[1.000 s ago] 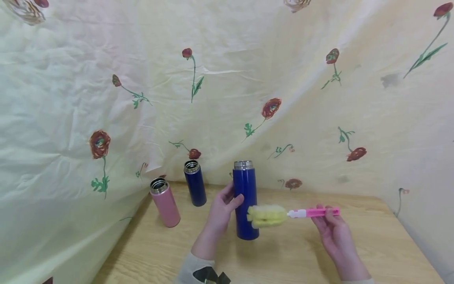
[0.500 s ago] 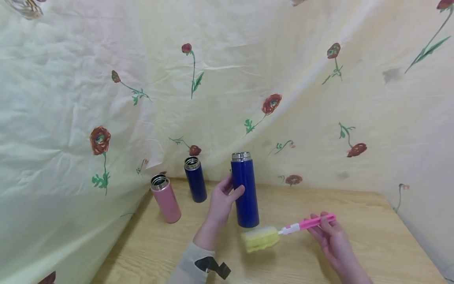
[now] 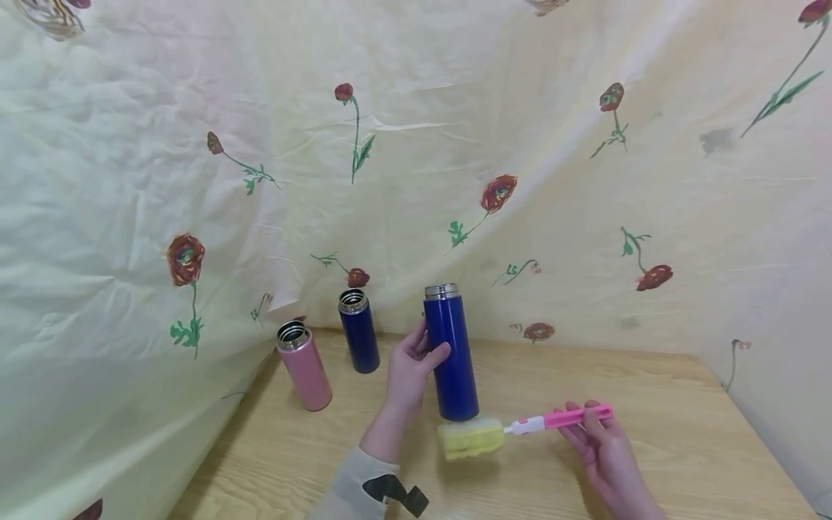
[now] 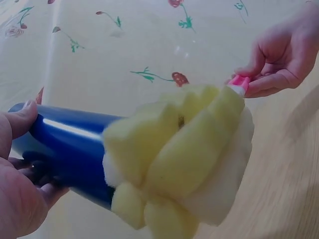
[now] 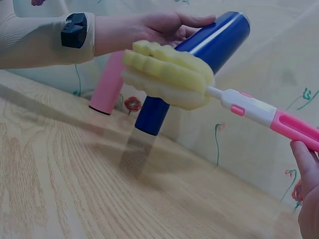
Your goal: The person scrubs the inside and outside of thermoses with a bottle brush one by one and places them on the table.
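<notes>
A tall blue vacuum flask (image 3: pixel 458 379) with a bare silver neck is gripped by my left hand (image 3: pixel 409 372), thumb across its side. It leans slightly, and its base looks raised above the table. My right hand (image 3: pixel 611 451) pinches the pink handle of a sponge bottle brush (image 3: pixel 471 439). The brush's yellow and white sponge head lies close to the flask's base, on the near side. In the left wrist view the sponge (image 4: pixel 189 144) covers the lower end of the flask (image 4: pixel 75 149). Whether sponge and flask touch I cannot tell.
A pink flask (image 3: pixel 305 379) and a short dark blue flask (image 3: pixel 360 339), both without lids, stand upright at the back left of the wooden table (image 3: pixel 682 426). Flower-printed cloth (image 3: pixel 416 180) hangs behind and along the left side.
The brush has come down from the flask's lower side to below its base, then shifted slightly left. The flask's base has swung a little to the right; my left hand keeps its grip.
</notes>
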The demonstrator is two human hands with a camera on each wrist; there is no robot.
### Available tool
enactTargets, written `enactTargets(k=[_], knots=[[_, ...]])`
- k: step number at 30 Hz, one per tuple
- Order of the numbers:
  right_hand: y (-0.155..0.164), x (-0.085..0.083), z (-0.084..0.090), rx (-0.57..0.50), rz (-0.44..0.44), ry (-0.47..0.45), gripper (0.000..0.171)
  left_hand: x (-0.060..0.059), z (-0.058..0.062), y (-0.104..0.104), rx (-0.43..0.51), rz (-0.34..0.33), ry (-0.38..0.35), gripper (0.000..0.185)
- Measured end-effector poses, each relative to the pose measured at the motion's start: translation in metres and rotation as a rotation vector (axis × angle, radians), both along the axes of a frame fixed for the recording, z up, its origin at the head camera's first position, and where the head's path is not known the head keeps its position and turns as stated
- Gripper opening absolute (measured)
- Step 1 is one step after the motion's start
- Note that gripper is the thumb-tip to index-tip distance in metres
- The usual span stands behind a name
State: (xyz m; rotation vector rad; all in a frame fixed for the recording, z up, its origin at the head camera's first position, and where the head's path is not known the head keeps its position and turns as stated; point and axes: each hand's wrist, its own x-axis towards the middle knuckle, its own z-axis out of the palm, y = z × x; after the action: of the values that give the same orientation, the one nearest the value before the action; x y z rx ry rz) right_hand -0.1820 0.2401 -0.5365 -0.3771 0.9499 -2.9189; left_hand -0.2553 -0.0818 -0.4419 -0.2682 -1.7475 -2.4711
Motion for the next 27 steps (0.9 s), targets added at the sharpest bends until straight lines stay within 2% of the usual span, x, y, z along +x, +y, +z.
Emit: enactTargets(k=[5,12,21,24,27], knots=[[-0.001,0.001,0.002,-0.004,-0.022,-0.020,0.021,0.000,0.000,0.002,0.005,-0.010,0.006,0.076],[-0.001,0.004,0.006,0.045,-0.120,-0.113,0.008,0.001,0.001,0.005,0.015,-0.027,0.012,0.072],[0.000,0.006,0.014,0.116,-0.146,-0.154,0.005,0.002,0.001,0.004,0.016,-0.025,0.009,0.072],[0.006,0.008,0.017,0.138,-0.165,-0.176,0.006,0.002,-0.001,0.004,0.019,-0.030,0.006,0.075],[0.025,0.012,0.023,0.125,-0.192,-0.201,0.008,0.003,-0.005,0.005,-0.027,-0.010,0.016,0.078]])
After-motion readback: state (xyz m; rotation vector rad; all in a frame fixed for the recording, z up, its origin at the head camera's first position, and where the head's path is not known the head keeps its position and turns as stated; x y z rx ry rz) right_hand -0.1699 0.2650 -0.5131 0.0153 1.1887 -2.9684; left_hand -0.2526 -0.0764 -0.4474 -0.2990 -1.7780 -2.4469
